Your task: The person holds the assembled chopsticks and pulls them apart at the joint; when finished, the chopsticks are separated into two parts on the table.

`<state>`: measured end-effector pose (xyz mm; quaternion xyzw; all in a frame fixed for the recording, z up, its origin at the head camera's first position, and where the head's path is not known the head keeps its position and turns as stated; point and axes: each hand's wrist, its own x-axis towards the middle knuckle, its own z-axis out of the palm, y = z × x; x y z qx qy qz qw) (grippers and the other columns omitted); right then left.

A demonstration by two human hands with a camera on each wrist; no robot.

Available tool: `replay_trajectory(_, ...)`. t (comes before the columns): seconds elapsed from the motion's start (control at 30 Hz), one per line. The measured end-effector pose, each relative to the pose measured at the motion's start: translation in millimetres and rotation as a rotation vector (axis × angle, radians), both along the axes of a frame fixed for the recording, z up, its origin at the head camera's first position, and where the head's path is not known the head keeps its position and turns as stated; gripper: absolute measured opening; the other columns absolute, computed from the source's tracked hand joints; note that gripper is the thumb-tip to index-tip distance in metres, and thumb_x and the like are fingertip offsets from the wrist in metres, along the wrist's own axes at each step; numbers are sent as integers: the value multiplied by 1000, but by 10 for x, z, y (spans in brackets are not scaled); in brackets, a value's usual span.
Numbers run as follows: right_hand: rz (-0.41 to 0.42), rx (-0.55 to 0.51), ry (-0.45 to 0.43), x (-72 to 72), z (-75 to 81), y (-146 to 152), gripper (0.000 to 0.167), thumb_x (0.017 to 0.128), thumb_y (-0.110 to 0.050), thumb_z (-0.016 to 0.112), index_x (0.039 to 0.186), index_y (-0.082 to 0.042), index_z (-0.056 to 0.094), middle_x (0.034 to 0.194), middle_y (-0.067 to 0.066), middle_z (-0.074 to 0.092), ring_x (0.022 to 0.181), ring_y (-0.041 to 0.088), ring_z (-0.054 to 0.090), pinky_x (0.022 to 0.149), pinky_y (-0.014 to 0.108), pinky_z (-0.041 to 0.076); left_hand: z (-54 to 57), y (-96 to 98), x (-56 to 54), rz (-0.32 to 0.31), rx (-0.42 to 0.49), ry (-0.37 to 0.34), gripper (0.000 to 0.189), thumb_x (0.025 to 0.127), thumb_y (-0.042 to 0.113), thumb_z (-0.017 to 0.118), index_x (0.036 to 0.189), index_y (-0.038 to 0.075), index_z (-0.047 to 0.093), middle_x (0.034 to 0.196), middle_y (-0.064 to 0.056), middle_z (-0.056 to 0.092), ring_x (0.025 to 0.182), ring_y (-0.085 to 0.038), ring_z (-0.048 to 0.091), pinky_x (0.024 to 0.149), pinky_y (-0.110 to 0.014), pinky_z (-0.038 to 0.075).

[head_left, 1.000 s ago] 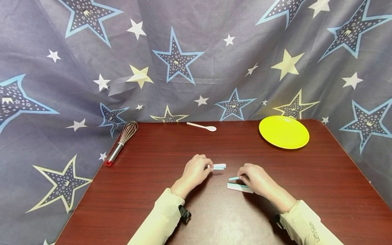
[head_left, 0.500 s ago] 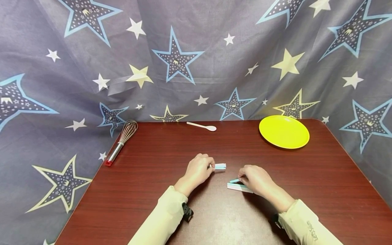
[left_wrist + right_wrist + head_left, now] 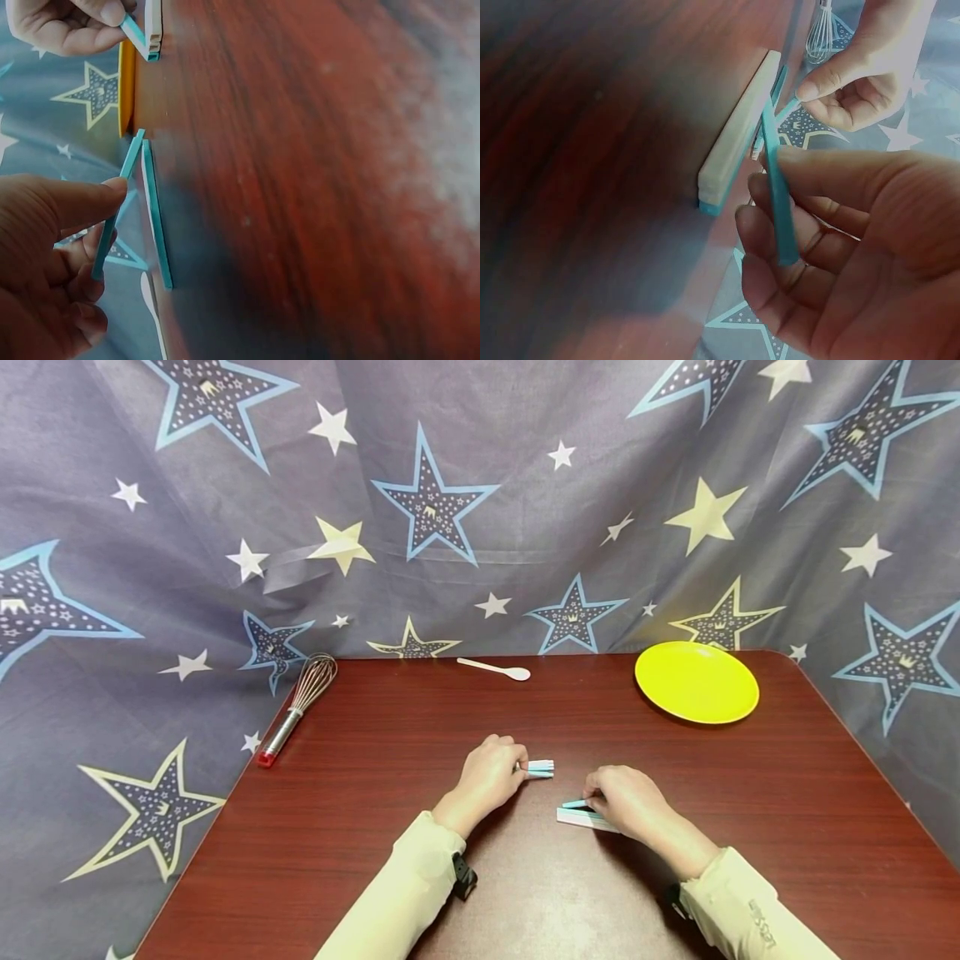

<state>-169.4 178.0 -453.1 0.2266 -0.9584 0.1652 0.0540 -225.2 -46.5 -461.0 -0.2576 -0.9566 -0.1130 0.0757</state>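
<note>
My left hand (image 3: 491,777) pinches a thin teal stick (image 3: 120,199) between thumb and fingers. That stick leans close over a set of slim white and teal sticks (image 3: 540,768) on the table. To the right, my right hand (image 3: 630,802) pinches another teal stick (image 3: 780,195), thumb on one side. It slants above a second set of white and teal sticks (image 3: 587,819) lying flush together, whose teal layer sits under the white in the right wrist view. The fingers hide part of both sets in the head view.
A yellow plate (image 3: 697,683) lies at the back right of the brown table (image 3: 375,877). A white spoon (image 3: 495,669) rests near the back edge, and a whisk (image 3: 298,710) along the left edge. A star-patterned cloth (image 3: 480,527) hangs behind.
My left hand has shifted slightly to the right along its set of sticks. The right hand has lowered its teal stick a little, closer to the set beneath.
</note>
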Motion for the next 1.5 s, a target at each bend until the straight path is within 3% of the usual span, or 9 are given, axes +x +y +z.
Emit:
replay_trajectory(0.3, -12, -11, -32, 7, -2, -4, 15, 75, -6, 77, 72, -19, 69, 72, -9, 66, 68, 17, 64, 60, 36, 49, 1, 52, -29, 11, -77, 28, 17, 81, 25, 78, 72, 22, 63, 76, 8, 53, 80, -17, 53, 61, -30, 47)
replay_trajectory(1.07, 24, -17, -30, -32, -24, -31, 17, 73, -3, 76, 71, -18, 68, 70, -9, 64, 63, 12, 59, 57, 34, 48, -64, 59, -54, -13, -94, 101, 17, 77, 22, 80, 70, 22, 64, 74, 7, 54, 77, -17, 54, 58, -30, 47)
replay_trajectory(1.5, 45, -22, -30, -39, -37, -23, 17, 73, -3, 75, 72, -18, 68, 71, -9, 64, 65, 12, 59, 58, 33, 48, -71, 63, -58, -12, -111, 94, 16, 77, 22, 80, 71, 21, 64, 74, 7, 55, 77, -18, 55, 58, -31, 48)
